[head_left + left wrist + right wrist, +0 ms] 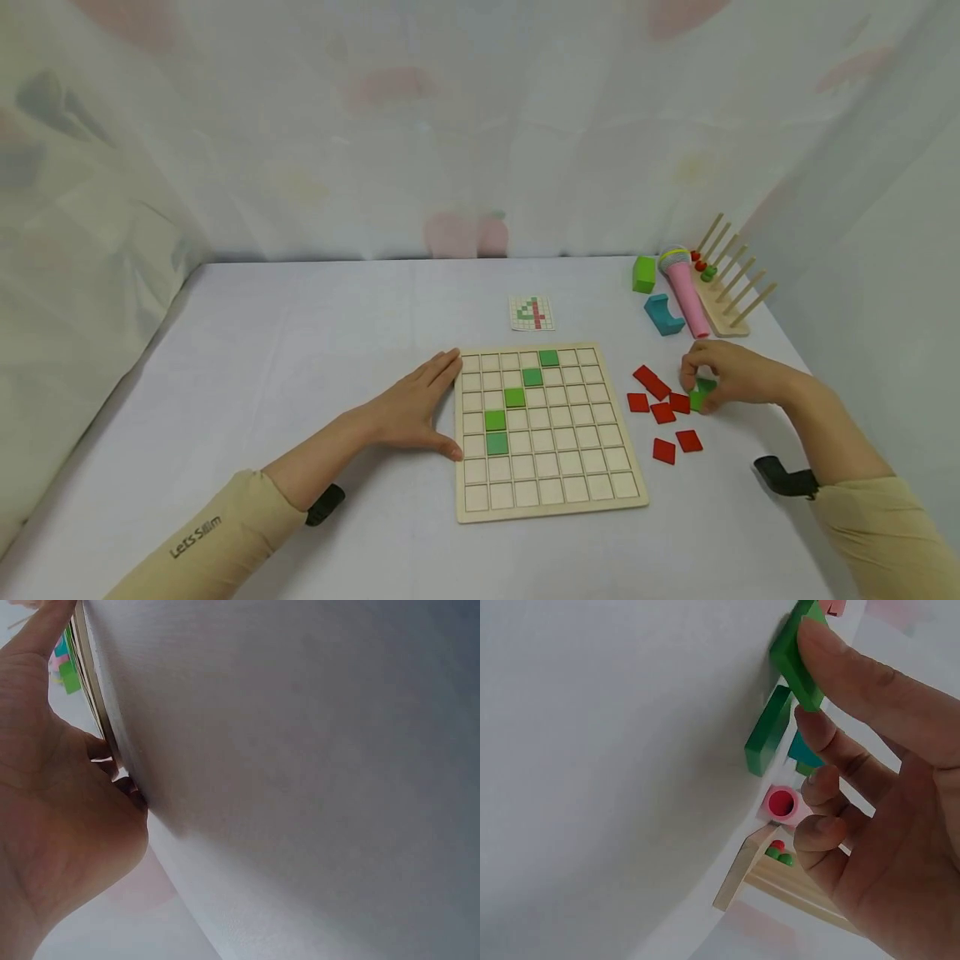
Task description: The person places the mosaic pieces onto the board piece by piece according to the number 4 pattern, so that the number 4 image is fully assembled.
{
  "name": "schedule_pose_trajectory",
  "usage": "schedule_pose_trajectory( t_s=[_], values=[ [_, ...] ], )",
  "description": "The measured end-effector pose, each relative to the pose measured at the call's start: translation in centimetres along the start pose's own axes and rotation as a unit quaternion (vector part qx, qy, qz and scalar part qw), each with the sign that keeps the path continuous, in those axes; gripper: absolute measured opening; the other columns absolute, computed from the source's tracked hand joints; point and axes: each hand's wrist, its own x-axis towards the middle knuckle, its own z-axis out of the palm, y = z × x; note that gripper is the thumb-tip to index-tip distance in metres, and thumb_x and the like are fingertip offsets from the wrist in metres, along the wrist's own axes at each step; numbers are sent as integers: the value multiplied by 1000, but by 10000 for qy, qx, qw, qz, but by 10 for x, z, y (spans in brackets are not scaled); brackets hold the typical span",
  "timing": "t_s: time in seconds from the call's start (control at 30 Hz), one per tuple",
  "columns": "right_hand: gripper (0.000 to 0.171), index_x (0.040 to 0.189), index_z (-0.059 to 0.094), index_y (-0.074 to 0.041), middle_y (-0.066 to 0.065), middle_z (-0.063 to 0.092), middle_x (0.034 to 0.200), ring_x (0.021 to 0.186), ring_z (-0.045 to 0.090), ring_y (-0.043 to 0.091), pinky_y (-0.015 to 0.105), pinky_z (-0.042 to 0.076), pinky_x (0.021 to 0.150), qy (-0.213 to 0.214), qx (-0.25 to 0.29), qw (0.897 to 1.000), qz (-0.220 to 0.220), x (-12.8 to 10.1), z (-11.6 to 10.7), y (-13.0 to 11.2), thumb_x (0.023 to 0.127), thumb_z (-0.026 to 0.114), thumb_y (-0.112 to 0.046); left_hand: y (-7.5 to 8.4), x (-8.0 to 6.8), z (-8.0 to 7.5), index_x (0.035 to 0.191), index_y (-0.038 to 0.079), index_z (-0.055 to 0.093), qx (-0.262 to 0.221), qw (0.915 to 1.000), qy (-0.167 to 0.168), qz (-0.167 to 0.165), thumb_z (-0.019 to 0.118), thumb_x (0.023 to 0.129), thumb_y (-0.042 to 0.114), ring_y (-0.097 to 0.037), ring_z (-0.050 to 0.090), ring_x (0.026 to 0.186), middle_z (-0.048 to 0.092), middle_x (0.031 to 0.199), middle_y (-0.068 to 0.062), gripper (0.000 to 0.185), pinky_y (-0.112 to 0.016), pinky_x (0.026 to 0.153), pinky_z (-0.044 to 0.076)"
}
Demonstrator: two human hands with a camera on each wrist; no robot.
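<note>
Beneath the grid board (551, 490), a smooth white tabletop (262, 358) is spread, and beyond the board the space is closed off by a pale hanging curtain (405, 167) printed with faded pink strawberries. Pale cloth is also hung well to the left and right of the board. The board is laid flat and looks square, seven cells being counted each way, with one edge turned toward the person. On it, a slanting line is formed by five green tiles (514, 397), run from the far edge, right of the middle, down toward the left side. The board's left edge is touched by the left hand (412, 408), its fingers extended and thumb spread apart. To the right of the board, a light green tile (799, 671) is pinched between the thumb and index finger of the right hand (731, 373); in the right wrist view it is tilted, its length run steeply from thumb to index fingertip. Beyond the board, to its right, a pink microphone (687, 296) is laid slantwise, head pointed away from the person.
</note>
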Motion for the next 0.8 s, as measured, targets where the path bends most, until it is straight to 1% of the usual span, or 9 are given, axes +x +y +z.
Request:
schedule_pose_trajectory(
  t_s=[0.07,0.2,0.3,0.43,0.5,0.6,0.67,0.8],
  values=[
    [26,84,62,-20,-3,57,95,95,51,16,22,49,74,-29,32,10000,-11,1,-1,-2,74,86,-23,0,0,0,159,5,6,6,10000,0,-6,76,67,72,-34,2,157,-1,169,-12,134,-51,127,18],
    [23,82,61,-18,-5,58,83,81,51,11,20,46,66,-170,113,9998,44,2,-4,-4,78,83,-23,0,0,0,160,6,6,10,10000,3,-7,76,67,72,-33,2,157,-1,169,-11,134,-51,127,18],
    [21,80,60,-17,-6,58,77,75,51,9,20,46,62,-99,79,9999,102,2,-8,-9,80,81,-21,-1,0,0,160,6,7,23,10000,4,5,76,67,72,-33,2,157,-1,169,-11,133,-52,127,19],
    [21,79,59,-18,-5,58,74,73,53,10,20,46,61,229,-1,9997,101,4,-13,-22,81,80,-20,0,0,0,160,5,7,24,10000,-9,2,76,67,72,-34,3,157,-1,169,-12,133,-52,126,19],
    [22,80,59,-17,-4,59,74,74,54,10,21,47,62,372,20,9993,89,7,-15,-30,82,80,-21,0,-1,-1,159,5,7,5,10000,-15,-1,76,67,72,-34,3,157,-1,169,-12,133,-52,126,19],
    [22,82,59,-17,-5,59,73,71,55,10,21,47,62,627,96,9980,15,12,-16,-43,82,80,-22,1,-1,-2,159,5,6,-9,10000,-20,0,76,68,72,-34,2,157,-1,169,-12,133,-52,126,19],
    [21,83,59,-17,-4,59,71,69,55,10,22,46,61,774,220,9967,-58,16,-15,-52,82,80,-22,1,-1,-2,159,5,6,-20,10000,-12,6,76,68,72,-35,2,157,-1,169,-12,133,-52,126,19],
    [21,84,61,-17,-6,61,70,67,55,6,21,47,63,1048,350,9930,-425,25,-11,-67,82,81,-24,0,-1,-1,160,6,6,-26,10000,-9,3,75,67,73,-34,2,157,-1,169,-11,133,-52,126,19]
  ],
)
